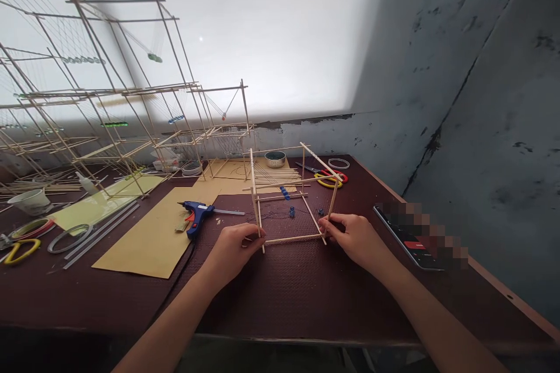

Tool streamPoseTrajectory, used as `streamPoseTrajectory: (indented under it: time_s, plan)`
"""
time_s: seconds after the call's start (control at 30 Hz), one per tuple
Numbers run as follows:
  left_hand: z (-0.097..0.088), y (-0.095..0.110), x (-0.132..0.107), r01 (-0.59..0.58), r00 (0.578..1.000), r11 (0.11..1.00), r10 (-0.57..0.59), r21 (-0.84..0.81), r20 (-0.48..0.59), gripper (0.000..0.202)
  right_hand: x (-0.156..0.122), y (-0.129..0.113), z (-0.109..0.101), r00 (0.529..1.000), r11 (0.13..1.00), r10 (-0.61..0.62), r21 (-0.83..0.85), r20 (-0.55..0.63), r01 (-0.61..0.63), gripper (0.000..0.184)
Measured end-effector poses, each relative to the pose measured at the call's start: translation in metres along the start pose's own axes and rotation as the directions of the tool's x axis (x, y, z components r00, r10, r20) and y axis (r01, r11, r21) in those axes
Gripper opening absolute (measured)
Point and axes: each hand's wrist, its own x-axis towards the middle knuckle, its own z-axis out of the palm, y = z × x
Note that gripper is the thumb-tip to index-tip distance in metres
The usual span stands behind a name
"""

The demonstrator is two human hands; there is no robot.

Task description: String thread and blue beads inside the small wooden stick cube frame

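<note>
A small open box frame of thin wooden sticks (pixel 294 239) stands on the dark table before me. My left hand (pixel 240 245) pinches its near left lower corner. At the near right lower corner, my right hand (pixel 347 234) closes its fingers on the frame's sticks. Blue beads (pixel 285 193) hang within the frame near its far side, and more small blue beads (pixel 292 211) show inside it. Dark thread is tangled around them. To the left of the frame, a blue glue gun (pixel 199 218) with a clear glue stick rests by a sheet of tan card (pixel 144 245).
Tall stick frames with hanging beads (pixel 126 91) fill the back left. Scissors (pixel 330 179), a round metal tin (pixel 275 158) and loose sticks lie behind my frame. A phone (pixel 409 242) lies at the right edge. Further left are a paper cup (pixel 30 202) and tape rolls.
</note>
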Motion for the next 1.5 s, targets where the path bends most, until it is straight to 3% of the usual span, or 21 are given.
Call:
streamPoseTrajectory:
  time_s: [0.43, 0.7, 1.1, 1.5]
  plan:
    - [-0.001, 0.003, 0.001, 0.0, 1.0, 1.0, 0.0, -0.017, -0.003, 0.012, 0.0, 0.002, 0.001, 1.0, 1.0, -0.015, -0.002, 0.006, 0.015, 0.039]
    - [0.001, -0.004, 0.0, 0.01, 1.0, 0.999, -0.011, -0.053, -0.012, 0.012, 0.002, 0.009, 0.002, 0.999, 0.996, -0.038, 0.078, 0.035, 0.035, 0.039]
    - [0.001, -0.005, 0.001, 0.011, 1.0, 1.0, -0.011, -0.026, -0.003, 0.01, 0.002, 0.005, 0.001, 0.999, 0.999, -0.031, 0.035, 0.013, 0.03, 0.041]
    - [0.001, -0.005, 0.0, -0.012, 1.0, 1.0, 0.012, -0.01, -0.005, 0.01, 0.002, 0.012, 0.003, 0.999, 0.992, -0.039, 0.125, 0.025, 0.035, 0.044]
